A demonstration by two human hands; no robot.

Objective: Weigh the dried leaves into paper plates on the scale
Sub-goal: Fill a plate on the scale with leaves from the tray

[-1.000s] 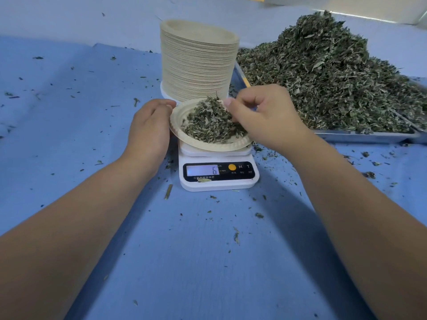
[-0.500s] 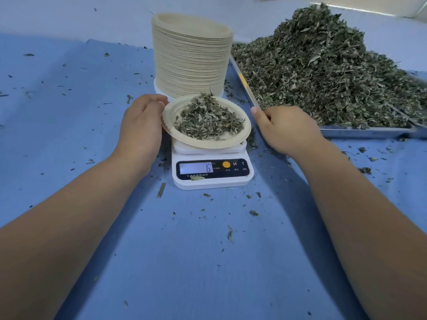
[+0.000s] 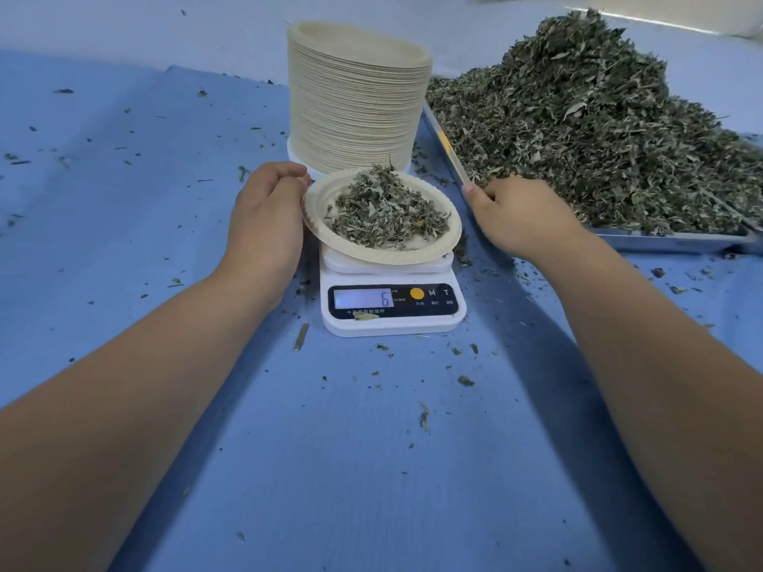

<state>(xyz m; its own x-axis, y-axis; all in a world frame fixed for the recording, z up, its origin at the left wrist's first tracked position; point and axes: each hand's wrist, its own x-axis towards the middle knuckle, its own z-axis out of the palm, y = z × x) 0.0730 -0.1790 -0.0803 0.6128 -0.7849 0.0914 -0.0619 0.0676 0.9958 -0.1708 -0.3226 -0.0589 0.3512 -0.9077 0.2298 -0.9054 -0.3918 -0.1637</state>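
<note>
The paper plate (image 3: 433, 245) is sitting on the scale (image 3: 392, 322), its left rim lying inside the left grip (image 3: 268, 216), which is clamping that edge. It is carrying a loose grey-green mound of dried leaves (image 3: 388, 212). The right grip (image 3: 520, 216) is resting at the tray (image 3: 660, 243) corner against the leaf pile (image 3: 598, 130); whether it is clamping anything cannot be told.

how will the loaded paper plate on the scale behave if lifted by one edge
Probably light: the scale shows only 6. The paper plate looks thin, so it may flex where the left hand holds its rim. The loose leaves are heaped and would likely slide or spill if tilted.
</note>
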